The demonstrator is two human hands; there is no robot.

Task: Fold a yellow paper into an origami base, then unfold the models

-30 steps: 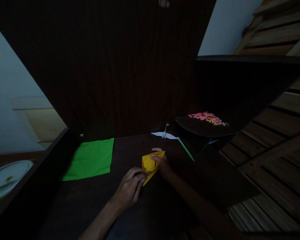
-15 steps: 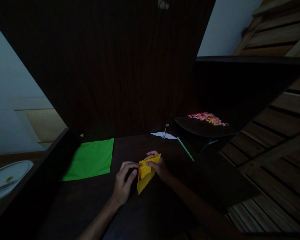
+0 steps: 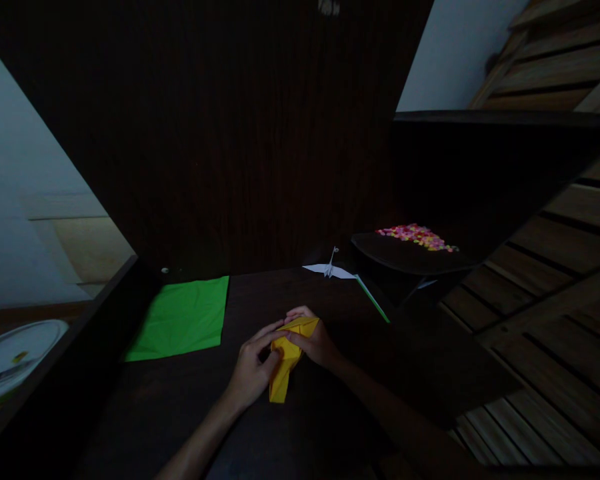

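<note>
A folded yellow sheet of paper (image 3: pixel 285 357) is held between my two hands, a little above the dark wooden tabletop (image 3: pixel 250 293). My left hand (image 3: pixel 253 367) grips its left side, thumb on the near face and fingers along the top edge. On the right side my right hand (image 3: pixel 317 340) pinches it, with the thumb in front and the fingers behind. One narrow end of the paper hangs down toward me. Its inner folds are partly covered by my fingers.
Green paper (image 3: pixel 185 320) lies flat on the left. At the back stands a white folded-paper bird (image 3: pixel 329 270), beside a thin green-and-white strip (image 3: pixel 373 299). Many small colourful pieces (image 3: pixel 417 235) rest on a corner shelf at right. A white round lid (image 3: pixel 17 363) is at far left.
My left hand has come in and closed on the yellow paper. The paper has bent and turned, its upper right corner lower and its near end now pointing down.
</note>
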